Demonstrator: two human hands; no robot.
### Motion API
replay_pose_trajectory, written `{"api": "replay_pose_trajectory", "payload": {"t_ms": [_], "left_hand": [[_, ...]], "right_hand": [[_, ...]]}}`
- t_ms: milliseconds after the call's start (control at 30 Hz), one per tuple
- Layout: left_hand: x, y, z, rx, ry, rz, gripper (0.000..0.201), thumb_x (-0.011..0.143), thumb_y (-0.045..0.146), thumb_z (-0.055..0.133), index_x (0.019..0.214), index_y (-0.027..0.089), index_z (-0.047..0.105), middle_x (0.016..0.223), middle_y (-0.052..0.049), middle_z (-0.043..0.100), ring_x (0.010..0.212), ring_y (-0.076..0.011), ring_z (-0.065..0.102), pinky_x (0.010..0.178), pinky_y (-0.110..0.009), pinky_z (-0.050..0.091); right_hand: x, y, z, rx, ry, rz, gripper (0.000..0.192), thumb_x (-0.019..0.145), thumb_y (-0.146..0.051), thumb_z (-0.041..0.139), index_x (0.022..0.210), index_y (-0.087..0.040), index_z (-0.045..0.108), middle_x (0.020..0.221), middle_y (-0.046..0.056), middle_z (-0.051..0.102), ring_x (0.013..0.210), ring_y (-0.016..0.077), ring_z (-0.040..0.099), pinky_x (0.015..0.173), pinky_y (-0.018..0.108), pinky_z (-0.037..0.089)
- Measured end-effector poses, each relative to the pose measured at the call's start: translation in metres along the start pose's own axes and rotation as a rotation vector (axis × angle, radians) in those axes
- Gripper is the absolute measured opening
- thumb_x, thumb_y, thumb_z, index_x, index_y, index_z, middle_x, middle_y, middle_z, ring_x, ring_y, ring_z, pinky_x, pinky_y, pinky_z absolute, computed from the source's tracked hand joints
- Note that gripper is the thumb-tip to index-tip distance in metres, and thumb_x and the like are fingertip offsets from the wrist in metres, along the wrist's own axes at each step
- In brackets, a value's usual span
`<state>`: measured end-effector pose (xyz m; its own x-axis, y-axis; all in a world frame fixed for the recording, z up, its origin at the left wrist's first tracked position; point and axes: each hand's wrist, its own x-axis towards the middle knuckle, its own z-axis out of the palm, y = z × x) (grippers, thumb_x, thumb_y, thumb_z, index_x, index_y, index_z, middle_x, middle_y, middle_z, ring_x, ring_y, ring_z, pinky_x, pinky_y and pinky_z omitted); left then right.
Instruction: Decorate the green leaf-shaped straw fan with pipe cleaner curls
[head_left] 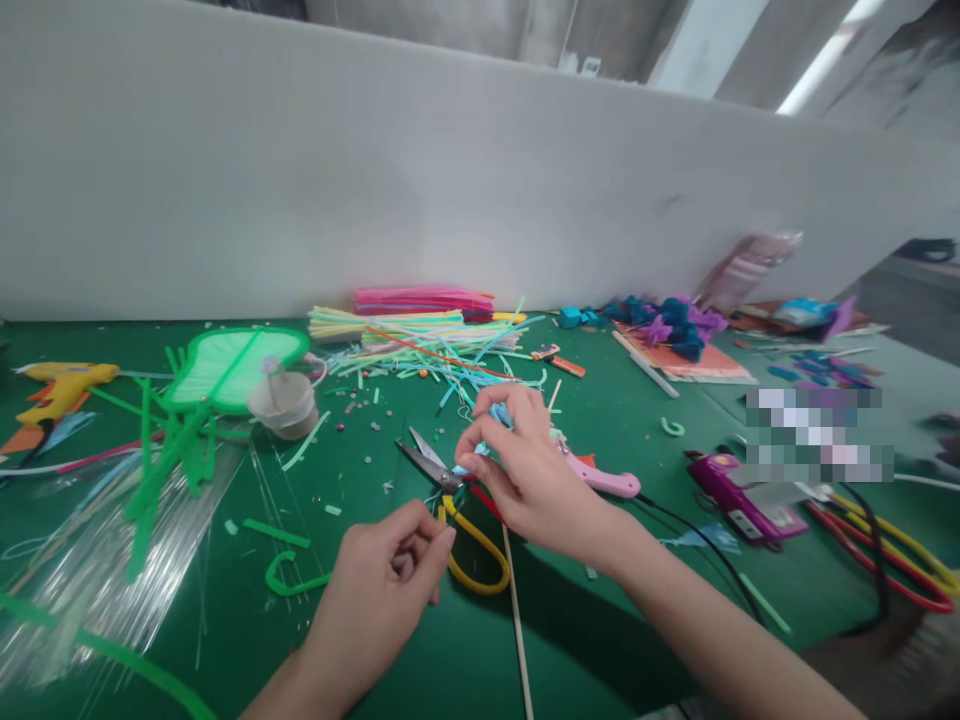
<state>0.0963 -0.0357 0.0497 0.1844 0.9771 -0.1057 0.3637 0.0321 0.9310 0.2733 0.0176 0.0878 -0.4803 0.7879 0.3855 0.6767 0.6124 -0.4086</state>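
My left hand (390,570) is low in the middle, its thumb and forefinger pinched together. What sits in that pinch, if anything, is too small to make out. Above and to the right, my right hand (521,465) has its thumb and fingertips closed together, and their contents are unclear too. Between the hands lie scissors with yellow handles (491,578), blades parted and pointing up-left. Light-blue strips (491,435) show behind my right fingers. A thin wooden stick (517,620) runs toward me below the right hand. Beside my right wrist is a pink-handled tool (611,482) with a black cord.
Pipe cleaners (420,335) are heaped at the back. On the left are a yellow glue gun (64,385), a green fuzzy piece (240,365), a small cup (286,408) and clear plastic wrap (180,520). A purple device (739,500) and cords lie right. A pale partition (420,160) stands behind.
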Motion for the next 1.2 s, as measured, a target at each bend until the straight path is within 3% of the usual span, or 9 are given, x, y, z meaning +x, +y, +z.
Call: {"api": "replay_pose_trajectory", "payload": {"t_ms": [233,367,567,733,967,1200], "left_hand": [[-0.006,0.003,-0.005,-0.239,0.156,-0.026,0.031,0.088,0.044,0.058,0.073,0.017,0.057,0.046,0.006,0.054,0.031,-0.0035,0.039,0.035,-0.014,0.028],[-0.009,0.003,-0.004,-0.235,0.179,0.006,0.031,0.087,0.045,0.059,0.072,0.017,0.058,0.046,0.005,0.054,0.03,-0.0038,0.039,0.034,-0.014,0.028],[-0.011,0.004,-0.002,-0.189,0.226,0.047,0.027,0.087,0.041,0.06,0.072,0.019,0.06,0.045,0.005,0.054,0.032,-0.0046,0.041,0.035,-0.014,0.03],[-0.007,-0.005,-0.004,0.002,0.245,0.238,0.02,0.088,0.033,0.06,0.072,0.021,0.063,0.045,0.006,0.055,0.034,-0.0066,0.046,0.037,-0.015,0.035],[-0.006,-0.015,-0.005,0.396,0.366,0.501,0.013,0.089,0.025,0.059,0.078,0.021,0.066,0.051,0.007,0.06,0.038,-0.0064,0.048,0.041,-0.016,0.035],[-0.005,-0.018,-0.003,0.468,0.378,0.552,0.014,0.09,0.026,0.059,0.079,0.02,0.066,0.049,0.009,0.057,0.038,-0.0058,0.048,0.042,-0.017,0.034]], "right_hand": [[-0.02,-0.012,0.009,0.233,0.267,0.136,0.02,0.099,-0.021,0.041,0.085,-0.02,0.055,0.105,0.007,0.052,0.105,0.021,0.049,0.093,0.04,0.041],[-0.026,-0.024,0.023,0.486,0.27,0.246,0.005,0.09,-0.02,0.059,0.087,-0.021,0.063,0.097,0.004,0.062,0.094,0.0179,0.058,0.082,0.034,0.046],[-0.021,-0.033,0.028,0.774,0.232,0.431,0.004,0.082,-0.022,0.065,0.082,-0.019,0.069,0.078,0.001,0.069,0.072,0.0147,0.061,0.066,0.029,0.047],[-0.017,-0.032,0.028,0.779,0.248,0.433,0.005,0.079,-0.021,0.066,0.079,-0.018,0.07,0.079,0.002,0.069,0.071,0.0145,0.061,0.065,0.028,0.047],[-0.02,-0.031,0.034,0.745,0.229,0.476,0.009,0.08,-0.025,0.065,0.077,-0.018,0.07,0.076,0.002,0.068,0.066,0.014,0.057,0.06,0.028,0.044],[-0.02,-0.03,0.035,0.671,0.237,0.49,0.008,0.076,-0.02,0.061,0.07,-0.018,0.065,0.065,-0.001,0.06,0.059,0.0119,0.049,0.056,0.026,0.038]]}}
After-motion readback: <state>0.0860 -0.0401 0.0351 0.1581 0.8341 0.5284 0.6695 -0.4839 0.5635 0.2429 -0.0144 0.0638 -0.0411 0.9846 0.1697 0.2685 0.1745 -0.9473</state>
